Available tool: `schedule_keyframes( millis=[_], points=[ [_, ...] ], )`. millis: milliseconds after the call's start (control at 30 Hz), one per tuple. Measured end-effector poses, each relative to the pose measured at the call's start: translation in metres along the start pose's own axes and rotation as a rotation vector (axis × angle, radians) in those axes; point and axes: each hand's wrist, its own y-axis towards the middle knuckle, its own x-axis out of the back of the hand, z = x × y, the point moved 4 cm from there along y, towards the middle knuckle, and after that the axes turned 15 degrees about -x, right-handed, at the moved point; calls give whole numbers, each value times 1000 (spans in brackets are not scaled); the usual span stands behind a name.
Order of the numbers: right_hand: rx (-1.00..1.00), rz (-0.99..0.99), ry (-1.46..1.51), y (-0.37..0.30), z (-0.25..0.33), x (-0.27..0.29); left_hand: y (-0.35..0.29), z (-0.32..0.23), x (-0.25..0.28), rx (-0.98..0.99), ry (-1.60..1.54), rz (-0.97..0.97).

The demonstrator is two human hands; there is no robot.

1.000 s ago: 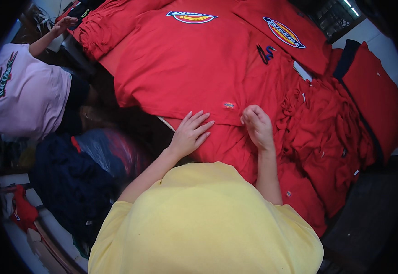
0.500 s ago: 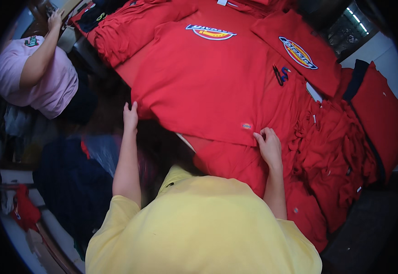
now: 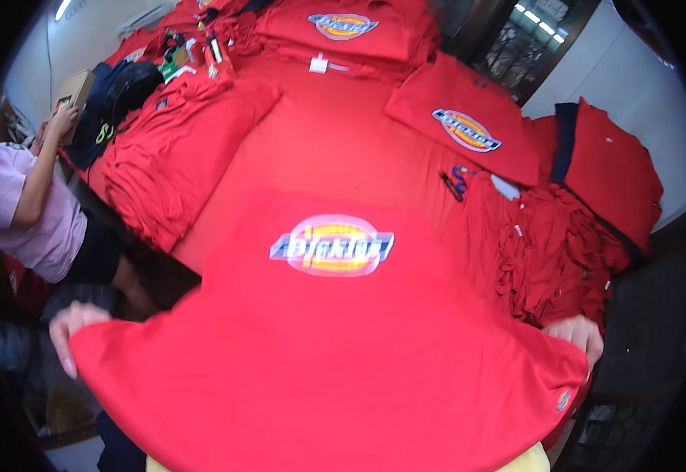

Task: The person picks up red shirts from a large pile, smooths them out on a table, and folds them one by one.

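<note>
A red T-shirt (image 3: 343, 354) with a multicoloured oval chest print is stretched between my hands, its hem raised close over my yellow top. My left hand (image 3: 75, 330) grips the hem at the left, and the fingers look bent around the cloth. At the other end my right hand (image 3: 580, 338) clutches the fabric, just above a small sewn-on label (image 3: 564, 401). Both forearms are hidden behind the shirt. Its upper part is slightly blurred and reaches onto the red-covered table (image 3: 311, 141).
Folded red shirts (image 3: 170, 157) are piled at the left, and a printed one (image 3: 468, 118) lies at the right. Black snips (image 3: 451, 186) rest beside crumpled red garments (image 3: 555, 244). A person in pink (image 3: 36, 204) holds a cardboard box (image 3: 75, 94) near a black bag (image 3: 130, 86).
The shirt has been pulled off the table toward me and lifted, with my hands spread wider apart. My view has tilted up. The person at the left now shows a box in their hands.
</note>
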Motion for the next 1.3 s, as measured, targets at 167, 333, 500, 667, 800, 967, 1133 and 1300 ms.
schedule_keyframes(
  millis=[167, 333, 500, 667, 800, 967, 1133, 1300],
  points=[
    [-239, -1203, -744, 88, -61, 134, 215, 134, 0, -141, 663, 98],
    [-579, -959, -903, 88, -166, 132, 186, 218, 59, 187, 956, 482],
    [-1018, -919, -868, -16, -267, 67, 60, 262, 123, 553, 1415, 815],
    [-903, -1107, -1052, 1, -275, 26, 33, 225, 122, 581, 1110, 403],
    [-760, -968, -1203, 49, -284, 20, 39, 222, 102, 455, 1297, 619],
    [-896, -646, -1298, 85, -305, 39, 40, 240, 98, 77, 1590, 901],
    [-955, -642, -1227, 62, -307, 58, 38, 241, 99, -9, 1447, 879],
    [-1100, -630, -753, 24, -256, 28, 38, 213, 76, 267, 1208, 967]
  ],
)
